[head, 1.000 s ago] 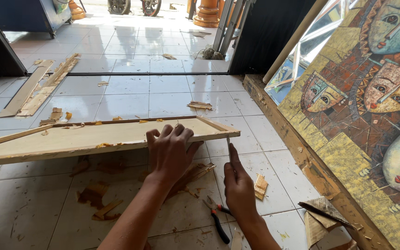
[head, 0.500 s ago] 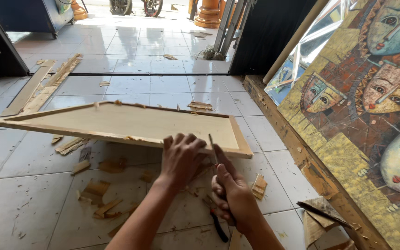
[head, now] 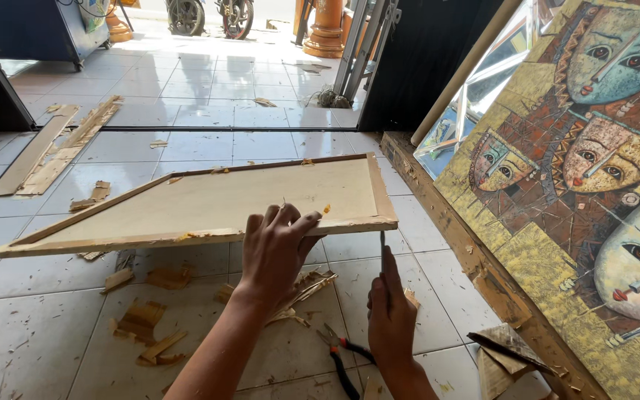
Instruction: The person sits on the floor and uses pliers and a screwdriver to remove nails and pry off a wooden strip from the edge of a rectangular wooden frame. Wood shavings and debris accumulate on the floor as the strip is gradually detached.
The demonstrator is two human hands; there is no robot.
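Observation:
A wooden stretcher frame with a pale canvas back (head: pixel 224 200) is tipped up off the tiled floor, its inner face toward me. My left hand (head: pixel 279 248) grips the middle of its near rail, fingers curled over the top edge. My right hand (head: pixel 390 315) is just right of it, below the frame's near right corner, closed around a thin metal tool (head: pixel 382 248) whose tip points up at the rail's underside. Red-handled pliers (head: pixel 341 354) lie on the tiles between my two wrists.
A large painting of faces (head: pixel 594 163) leans along the right side. Wood splinters and scraps (head: pixel 150 333) litter the tiles under the frame. Long wood strips (head: pixel 53 148) lie at far left. A ladder (head: pixel 361 44) stands at the doorway. Torn brown pieces (head: pixel 505 359) sit lower right.
The frame has swung from nearly edge-on to tilted up with its inner face showing. My left hand stayed on the near rail; my right hand dropped slightly with the tool upright.

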